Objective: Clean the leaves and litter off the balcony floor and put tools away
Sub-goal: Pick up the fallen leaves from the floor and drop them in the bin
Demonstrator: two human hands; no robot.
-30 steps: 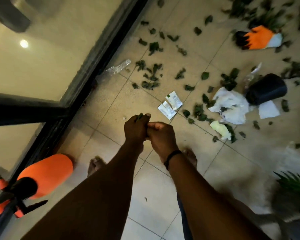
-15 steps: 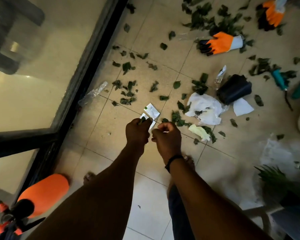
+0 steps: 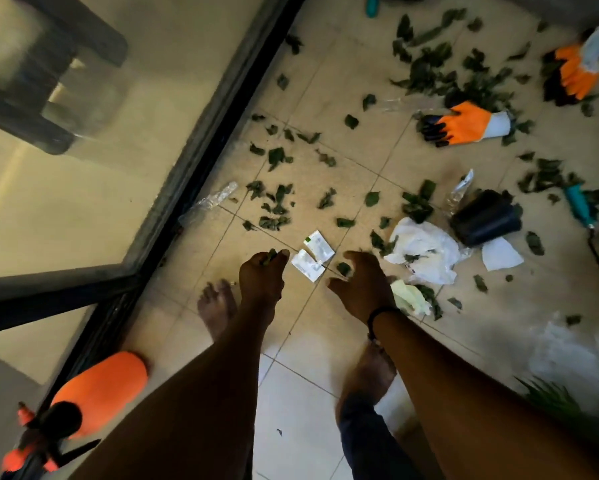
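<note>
Floor (image 3: 325, 393) of pale tile across the frame, strewn with green leaves (image 3: 274, 206), thickest toward the upper right. Orange sprayer (image 3: 97, 393) at lower left beside the dark door frame. Black pot (image 3: 485, 218) on its side at right, crumpled white paper (image 3: 426, 251) beside it. Orange glove (image 3: 464, 124) above. Left hand (image 3: 261, 275) at centre, closed around a few leaves. Right hand (image 3: 364, 285) half open, empty, fingers curled. Two white sachets (image 3: 313, 256) between the hands.

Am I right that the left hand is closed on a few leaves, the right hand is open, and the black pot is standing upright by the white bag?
Not quite: the head view shows the black pot lying on its side by the white bag. The left hand does pinch leaves, and the right hand is open.
</note>
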